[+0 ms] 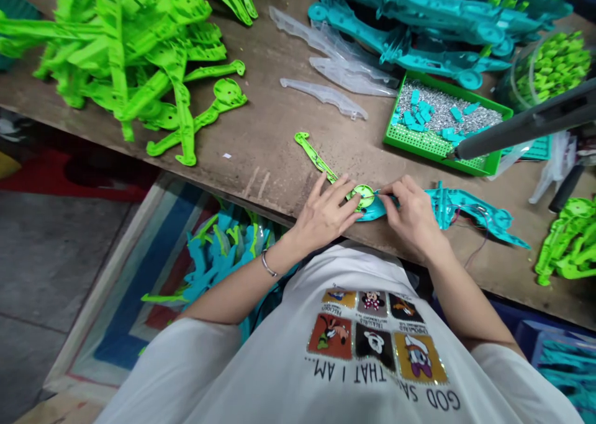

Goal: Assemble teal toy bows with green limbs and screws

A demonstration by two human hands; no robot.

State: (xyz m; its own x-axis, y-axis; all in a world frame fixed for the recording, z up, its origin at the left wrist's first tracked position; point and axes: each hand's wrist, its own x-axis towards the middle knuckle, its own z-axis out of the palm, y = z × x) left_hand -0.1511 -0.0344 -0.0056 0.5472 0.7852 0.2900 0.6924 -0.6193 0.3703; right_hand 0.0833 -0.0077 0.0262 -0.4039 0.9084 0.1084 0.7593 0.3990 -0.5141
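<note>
A long lime-green plastic part with a round hub lies at the table's front edge, on one end of a turquoise plastic shell. My left hand rests over the green part beside the hub, fingers bent down and holding it against the shell. At the hub's right rim, my right hand pinches a thin wire between thumb and forefinger. Dark and reddish wire crosses the hub. More thin wire trails from the shell's right half. My palms hide the middle of both parts.
Lime-green parts are heaped at left, turquoise shells at the back. Clear plastic pieces lie mid-table. A green tray holds screws and turquoise bits. A grey power screwdriver juts in from the right, near a tub of green pieces.
</note>
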